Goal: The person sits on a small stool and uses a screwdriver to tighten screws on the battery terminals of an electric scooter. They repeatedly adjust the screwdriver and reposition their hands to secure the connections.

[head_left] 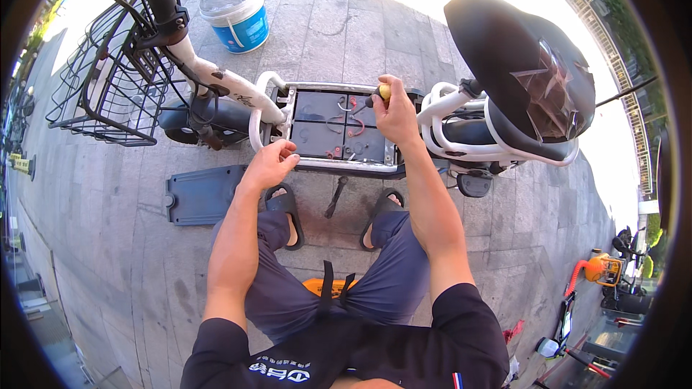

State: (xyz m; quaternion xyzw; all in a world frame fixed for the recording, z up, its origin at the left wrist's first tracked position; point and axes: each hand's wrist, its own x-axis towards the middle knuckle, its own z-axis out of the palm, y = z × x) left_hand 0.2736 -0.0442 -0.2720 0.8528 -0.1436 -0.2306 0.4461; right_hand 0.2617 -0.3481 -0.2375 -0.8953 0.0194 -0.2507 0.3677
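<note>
A white electric scooter frame point(250, 103) holds an open tray with several dark batteries point(311, 137), wired with short red and pale leads point(355, 124). My right hand point(393, 115) grips a yellow-and-black screwdriver point(383, 93) above the batteries' right half, its shaft angled down-left toward the terminals. My left hand point(272, 166) is at the tray's near left corner, fingers loosely curled and apart, with nothing visible in them; whether it touches the rail is unclear.
A wire basket point(97, 104) hangs at left, a torn black seat point(519, 65) juts over the right. A blue-and-white bucket point(245, 29) stands behind, a dark plastic cover point(202, 194) lies left of my feet, and an orange machine point(602, 270) with other gear sits at lower right.
</note>
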